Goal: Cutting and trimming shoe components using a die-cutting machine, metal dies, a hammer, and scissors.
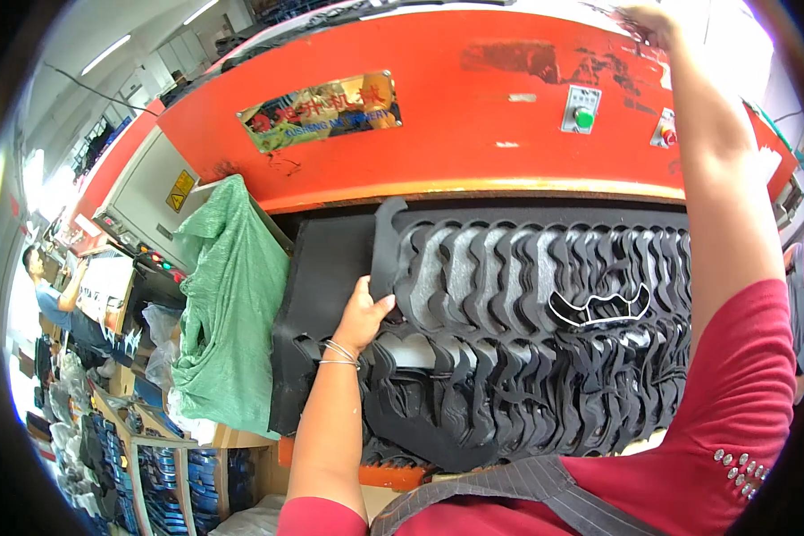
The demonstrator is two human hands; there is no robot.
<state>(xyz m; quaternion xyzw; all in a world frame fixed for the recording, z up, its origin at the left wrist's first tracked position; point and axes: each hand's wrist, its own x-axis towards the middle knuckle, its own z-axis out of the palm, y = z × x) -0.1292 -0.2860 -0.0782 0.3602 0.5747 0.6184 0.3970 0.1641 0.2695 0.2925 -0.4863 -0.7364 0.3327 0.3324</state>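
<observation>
My left hand (364,320), with bangles at the wrist, is closed at the left end of the cut material. Its thumb and fingers grip a long, curved dark grey foam strip (387,255). Beside it, a black sheet (330,259) is cut through in rows of wavy foam pieces (491,268). A pale-edged, curved cutting die (598,309) rests on those rows, farther right. My right arm stretches up past the red machine, and my right hand (648,20) is at its top edge. Glare and the picture's rim obscure those fingers.
The red machine beam (456,98) spans the far side, bearing a green button (584,117) and a red button (669,135). Green woven sheeting (228,313) hangs at left. Beyond it, another person (58,299) works near a wooden rack (138,447) of blue items.
</observation>
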